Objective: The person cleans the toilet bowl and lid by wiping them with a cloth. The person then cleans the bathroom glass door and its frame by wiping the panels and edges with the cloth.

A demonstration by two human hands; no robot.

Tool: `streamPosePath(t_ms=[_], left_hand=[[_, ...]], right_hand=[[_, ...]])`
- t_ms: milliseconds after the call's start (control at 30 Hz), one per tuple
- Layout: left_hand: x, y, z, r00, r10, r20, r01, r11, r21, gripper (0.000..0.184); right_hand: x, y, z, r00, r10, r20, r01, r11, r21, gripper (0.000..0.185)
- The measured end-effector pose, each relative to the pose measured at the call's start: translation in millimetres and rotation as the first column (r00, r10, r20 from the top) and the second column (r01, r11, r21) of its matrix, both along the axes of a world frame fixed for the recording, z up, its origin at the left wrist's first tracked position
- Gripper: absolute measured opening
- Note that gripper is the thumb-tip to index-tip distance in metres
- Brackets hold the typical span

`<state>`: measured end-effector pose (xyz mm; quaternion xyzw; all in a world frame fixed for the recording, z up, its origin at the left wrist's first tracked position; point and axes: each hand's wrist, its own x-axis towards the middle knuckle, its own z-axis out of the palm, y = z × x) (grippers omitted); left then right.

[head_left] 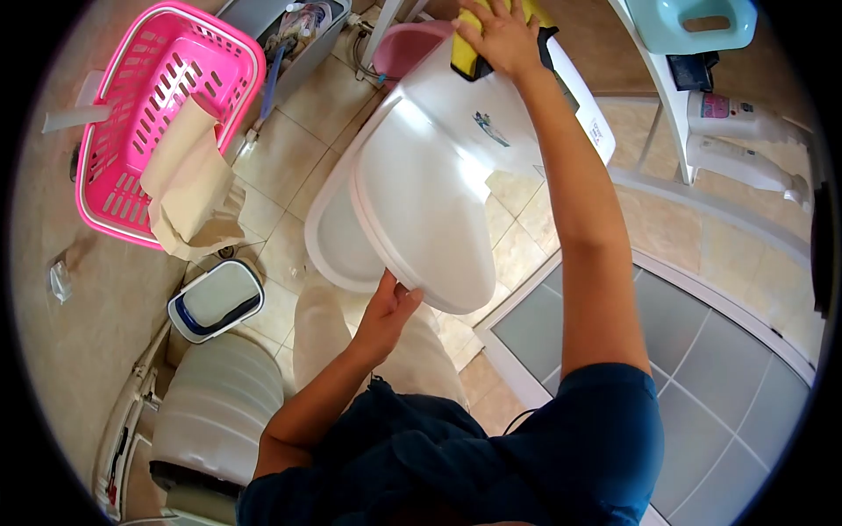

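Note:
My left hand [390, 311] grips the lower edge of a white, rounded plastic lid [430, 202], its fingers wrapped round the rim. The lid stands tilted over another pale, rounded rim [338, 232]. At the top, my right hand [504, 39] presses a yellow cloth with a dark border [467, 54] on the far part of the white plastic body [526, 123]. A small blue and green print shows on that body, below the cloth. Part of the cloth is hidden under my right hand.
A pink basket [180, 61] with brown paper [189, 171] hangs at upper left, above a small white-rimmed bin [219, 302]. A pink bowl [412, 48] sits behind the body. White bottles [741, 167] and a light-blue plastic item [693, 31] are at upper right, a paned panel [702, 386] at lower right.

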<state>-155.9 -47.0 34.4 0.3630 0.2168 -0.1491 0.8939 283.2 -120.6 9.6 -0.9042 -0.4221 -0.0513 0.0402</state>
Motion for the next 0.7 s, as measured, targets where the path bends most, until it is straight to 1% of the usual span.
streamPosePath(t_ms=[33, 67, 133, 167, 267, 300, 367, 400, 467, 500, 533, 567, 600, 667, 700], left_hand=[[-1, 0, -1, 1.0, 0.0, -0.01, 0.001, 1.0, 0.007, 0.056], [-2, 0, -1, 1.0, -0.003, -0.019, 0.003, 1.0, 0.014, 0.056], [-2, 1, -1, 0.999, -0.013, -0.031, 0.014, 1.0, 0.026, 0.054], [-3, 3, 0, 0.999, -0.022, -0.038, 0.023, 0.999, 0.03, 0.054], [-7, 9, 0, 0.997, -0.032, -0.067, 0.035, 0.998, 0.051, 0.052], [-10, 9, -1, 0.996, -0.032, -0.081, 0.037, 0.998, 0.056, 0.052], [-17, 11, -9, 0.995, -0.038, -0.092, 0.043, 0.998, 0.054, 0.052], [-20, 11, -11, 0.994, -0.039, -0.097, 0.044, 0.998, 0.052, 0.052], [-21, 12, -11, 0.991, -0.013, -0.13, 0.015, 1.0, 0.01, 0.051], [-22, 12, -11, 0.989, 0.0, -0.147, -0.002, 1.0, -0.012, 0.051], [-22, 13, -11, 0.989, 0.002, -0.146, -0.004, 1.0, -0.013, 0.051], [-22, 13, -10, 0.99, 0.004, -0.143, -0.006, 1.0, -0.016, 0.051], [-22, 13, -10, 0.99, 0.006, -0.14, -0.009, 1.0, -0.019, 0.051], [-27, 13, -17, 0.993, -0.016, -0.115, 0.017, 1.0, 0.009, 0.051], [-28, 12, -19, 0.994, -0.026, -0.102, 0.028, 0.999, 0.022, 0.051]], right_hand=[[-29, 7, 17, 0.997, -0.037, 0.075, 0.042, 0.996, -0.072, 0.053], [-46, 3, 18, 0.991, 0.038, 0.13, -0.015, 0.985, -0.172, 0.05], [-69, -9, 11, 0.956, 0.194, 0.219, -0.103, 0.924, -0.369, 0.046], [-78, -18, 9, 0.932, 0.255, 0.259, -0.134, 0.903, -0.408, 0.041], [-103, -56, -2, 0.88, 0.324, 0.348, -0.093, 0.835, -0.542, 0.041], [-114, -73, -10, 0.866, 0.319, 0.385, -0.052, 0.824, -0.564, 0.047], [-135, -116, -20, 0.873, 0.359, 0.33, -0.029, 0.714, -0.699, 0.055], [-144, -141, -25, 0.857, 0.4, 0.324, 0.006, 0.622, -0.783, 0.061], [-158, -206, -42, 0.893, 0.387, 0.229, -0.057, 0.603, -0.795, 0.062], [-158, -245, -69, 0.961, -0.161, -0.227, -0.124, 0.483, -0.867, 0.064], [-165, -270, -73, 0.993, 0.057, -0.104, -0.119, 0.49, -0.864, 0.066], [-171, -294, -78, 0.966, 0.253, 0.054, -0.084, 0.505, -0.859, 0.068], [-175, -294, -61, 0.935, 0.297, 0.195, -0.042, 0.638, -0.769, 0.071], [-171, -295, -73, 0.981, 0.19, -0.032, -0.127, 0.51, -0.851, 0.073], [-167, -293, -77, 0.983, 0.122, -0.138, -0.178, 0.445, -0.878, 0.075]])
